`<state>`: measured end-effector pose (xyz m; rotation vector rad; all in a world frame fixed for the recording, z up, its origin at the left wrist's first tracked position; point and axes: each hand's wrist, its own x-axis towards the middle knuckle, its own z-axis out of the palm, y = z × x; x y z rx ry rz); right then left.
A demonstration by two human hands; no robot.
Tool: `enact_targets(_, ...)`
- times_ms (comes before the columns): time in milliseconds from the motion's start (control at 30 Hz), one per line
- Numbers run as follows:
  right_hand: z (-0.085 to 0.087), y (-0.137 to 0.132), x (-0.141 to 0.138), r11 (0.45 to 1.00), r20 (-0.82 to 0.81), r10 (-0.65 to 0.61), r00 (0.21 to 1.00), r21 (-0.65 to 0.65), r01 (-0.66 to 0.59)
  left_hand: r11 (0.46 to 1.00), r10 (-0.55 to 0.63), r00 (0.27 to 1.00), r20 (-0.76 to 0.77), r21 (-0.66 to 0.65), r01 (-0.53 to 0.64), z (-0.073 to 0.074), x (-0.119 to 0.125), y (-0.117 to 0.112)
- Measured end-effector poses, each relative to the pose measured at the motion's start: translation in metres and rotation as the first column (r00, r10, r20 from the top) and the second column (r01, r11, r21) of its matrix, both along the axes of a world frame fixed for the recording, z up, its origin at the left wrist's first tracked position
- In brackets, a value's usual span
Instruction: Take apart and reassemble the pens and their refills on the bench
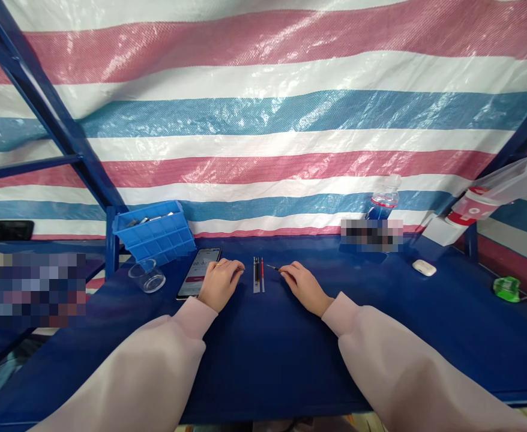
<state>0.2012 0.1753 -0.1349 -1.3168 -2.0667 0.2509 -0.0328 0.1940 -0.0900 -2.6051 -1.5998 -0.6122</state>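
Note:
My left hand, with a ring on one finger, rests on the blue tabletop and pinches a short thin dark piece at its fingertips. My right hand holds a slim pen refill, its dark tip pointing left. Between my hands, several thin pen refills lie side by side, one of them red. A smartphone with a lit screen lies just left of my left hand.
A clear plastic cup lies on its side near a blue compartment box. A water bottle stands at the back. A white earbud case and a green object lie to the right. A striped tarp hangs behind the blue steel frame.

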Motion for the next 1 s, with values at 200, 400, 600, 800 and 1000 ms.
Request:
enact_targets(200,0.0042,-0.0052,-0.0026,0.995,0.002,0.082,0.997,0.051,-0.082,0.995,-0.094,0.996,-0.006,-0.018,0.094,-0.0002,0.0013,0.0004)
enact_targets(400,0.0064,-0.0062,-0.0037,0.982,-0.028,0.163,0.986,0.106,-0.160,0.976,-0.217,0.976,0.011,0.005,0.216,-0.0032,0.0010,0.0006)
enact_targets(600,0.0057,-0.0057,-0.0034,0.975,-0.024,0.190,0.982,0.124,-0.185,0.960,-0.281,0.960,0.001,0.011,0.281,-0.0056,0.0009,0.0009)
enact_targets(800,0.0054,-0.0059,-0.0037,0.969,-0.031,0.216,0.976,0.133,-0.210,0.950,-0.312,0.950,-0.008,0.018,0.312,-0.0057,0.0026,-0.0001)
enact_targets(1000,0.0053,-0.0064,-0.0037,0.967,-0.033,0.201,0.979,0.166,-0.193,0.954,-0.297,0.955,0.012,0.041,0.296,-0.0050,0.0029,-0.0009)
